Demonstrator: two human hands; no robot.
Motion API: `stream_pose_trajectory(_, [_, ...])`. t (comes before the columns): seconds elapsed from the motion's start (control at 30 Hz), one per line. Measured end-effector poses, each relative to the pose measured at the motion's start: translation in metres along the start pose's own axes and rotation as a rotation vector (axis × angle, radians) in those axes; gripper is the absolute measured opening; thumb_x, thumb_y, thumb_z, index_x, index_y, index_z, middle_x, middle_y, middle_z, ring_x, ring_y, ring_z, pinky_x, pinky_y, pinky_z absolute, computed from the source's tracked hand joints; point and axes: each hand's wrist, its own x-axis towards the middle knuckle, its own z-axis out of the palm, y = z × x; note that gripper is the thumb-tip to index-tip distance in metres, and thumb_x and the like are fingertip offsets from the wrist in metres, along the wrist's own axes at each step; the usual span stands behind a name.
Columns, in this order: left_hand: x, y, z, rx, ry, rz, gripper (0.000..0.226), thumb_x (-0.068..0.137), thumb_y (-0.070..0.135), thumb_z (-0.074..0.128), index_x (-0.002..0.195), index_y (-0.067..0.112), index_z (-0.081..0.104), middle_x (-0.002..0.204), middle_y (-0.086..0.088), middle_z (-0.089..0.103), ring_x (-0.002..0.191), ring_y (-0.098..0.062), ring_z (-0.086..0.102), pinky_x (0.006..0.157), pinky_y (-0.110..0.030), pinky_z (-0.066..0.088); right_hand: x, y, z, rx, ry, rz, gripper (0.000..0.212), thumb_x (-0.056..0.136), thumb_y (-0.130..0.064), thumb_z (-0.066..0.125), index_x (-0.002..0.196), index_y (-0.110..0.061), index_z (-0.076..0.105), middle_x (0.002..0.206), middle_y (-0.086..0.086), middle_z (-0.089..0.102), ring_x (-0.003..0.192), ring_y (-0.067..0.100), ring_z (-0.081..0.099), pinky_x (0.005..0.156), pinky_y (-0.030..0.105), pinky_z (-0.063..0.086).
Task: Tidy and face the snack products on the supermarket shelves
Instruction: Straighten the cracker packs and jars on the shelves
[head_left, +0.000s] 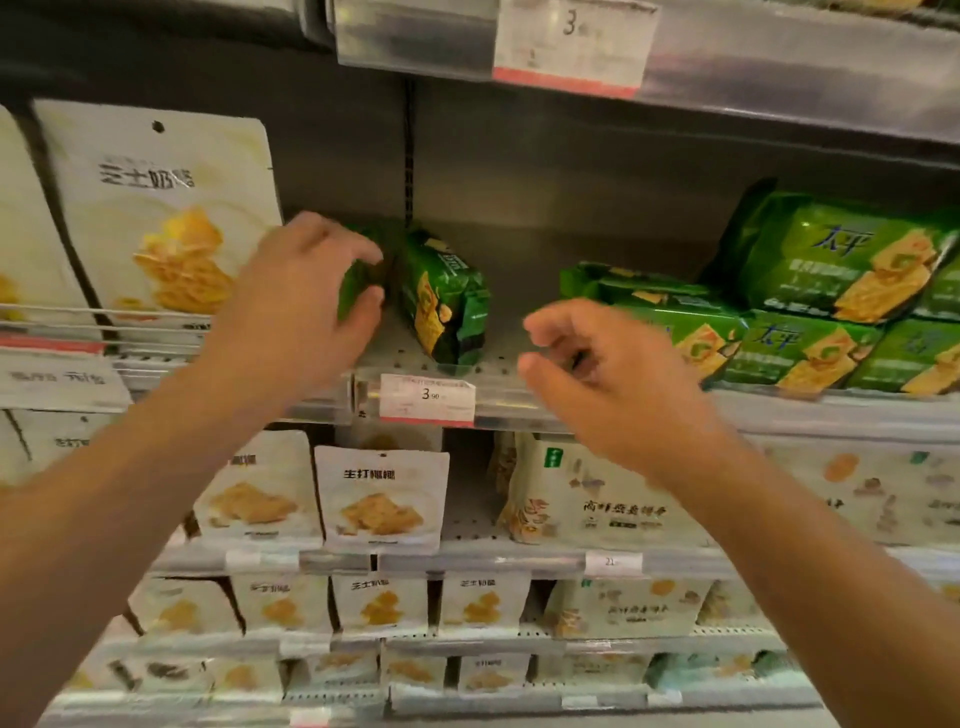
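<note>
A green cracker pack (447, 301) stands tilted on its end on the middle shelf (498, 400). My left hand (306, 296) grips its left side, thumb and fingers curled round the wrapper. My right hand (597, 374) hovers in front of the shelf edge, a little right of that pack, fingers loosely curled and holding nothing. Behind my right hand lies a stack of green cracker packs (810, 343), with one more pack (841, 254) leaning on top.
White cheese-cracker pouches (156, 218) stand at the left behind a wire rail. A 3.90 price tag (427, 397) sits on the shelf edge. Lower shelves hold white pouches (382, 499) and pale biscuit bags (602, 499). Another shelf edge (571, 47) overhangs above.
</note>
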Motion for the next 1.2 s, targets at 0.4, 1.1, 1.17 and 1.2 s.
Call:
stream_pose_trajectory(0.4, [0.033, -0.009, 0.017, 0.473, -0.149, -0.283, 0.036, 0.087, 0.037, 0.063, 0.116, 0.017, 0.064, 0.099, -0.006, 0.056, 0.077, -0.027, 0.058, 0.060, -0.031, 0.045, 0.138, -0.011, 0.040, -0.389, -0.319, -0.082, 0.058, 0.082, -0.064, 0.055, 0.118, -0.019, 0.052, 0.094, 0.001, 0.054, 0.080, 0.020, 0.053, 0.057, 0.030, 0.040])
stream_pose_trajectory(1.1, [0.081, 0.010, 0.038, -0.252, -0.397, -0.249, 0.055, 0.081, -0.013, 0.058, 0.105, 0.035, 0.070, 0.101, 0.013, 0.068, 0.089, -0.004, 0.061, 0.073, -0.011, 0.046, 0.096, 0.044, -0.035, -0.291, -0.485, -0.160, 0.045, 0.081, -0.046, 0.070, 0.123, -0.041, 0.053, 0.102, -0.011, 0.057, 0.081, 0.004, 0.051, 0.066, 0.026, 0.042])
stream_pose_trajectory(1.17, [0.083, 0.010, 0.041, -0.320, -0.430, -0.252, 0.056, 0.083, -0.013, 0.057, 0.102, 0.038, 0.069, 0.093, 0.020, 0.063, 0.087, 0.000, 0.058, 0.064, -0.010, 0.045, 0.096, 0.048, -0.036, -0.327, -0.461, -0.173, 0.053, 0.078, -0.050, 0.072, 0.126, -0.041, 0.052, 0.120, -0.004, 0.052, 0.102, 0.014, 0.052, 0.084, 0.034, 0.046])
stream_pose_trajectory(1.2, [0.084, 0.009, 0.041, -0.392, -0.455, -0.265, 0.055, 0.086, -0.013, 0.056, 0.102, 0.039, 0.068, 0.095, 0.018, 0.064, 0.092, -0.004, 0.060, 0.065, -0.015, 0.049, 0.097, 0.050, -0.037, -0.346, -0.455, -0.169, 0.060, 0.076, -0.052, 0.073, 0.130, -0.040, 0.049, 0.130, -0.002, 0.047, 0.115, 0.018, 0.048, 0.096, 0.038, 0.044])
